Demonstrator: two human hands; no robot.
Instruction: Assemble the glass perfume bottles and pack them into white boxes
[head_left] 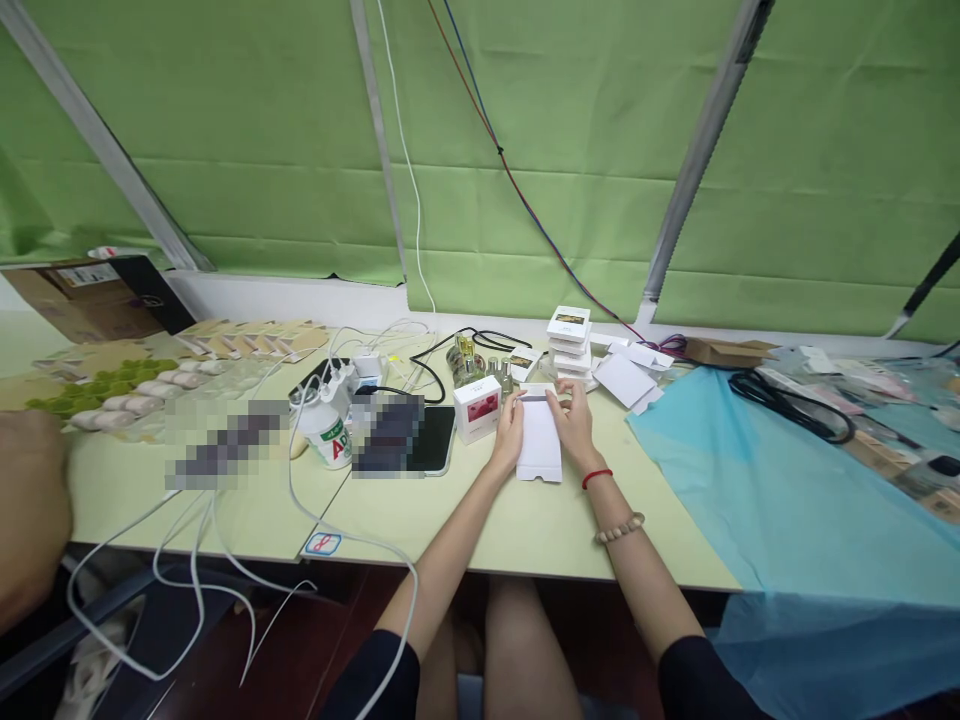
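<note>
A flat white carton blank (539, 442) lies on the pale green table (450, 520) in front of me. My left hand (508, 432) grips its left edge and my right hand (574, 422) grips its right edge near the top fold. A red string and a bead bracelet sit on my right wrist. Just left of my left hand stands a finished white box with a red picture (478, 408). Behind the blank stand several small glass bottles (472, 368) and a stack of white boxes (569, 345).
Flat unfolded cartons (626, 380) lie at the right of the stack. A blue sheet (787, 490) covers the table's right side. White cables (225, 520), a white bottle (324, 428) and a dark tablet (420, 440) lie at the left. Another person's arm (30, 510) shows at the far left.
</note>
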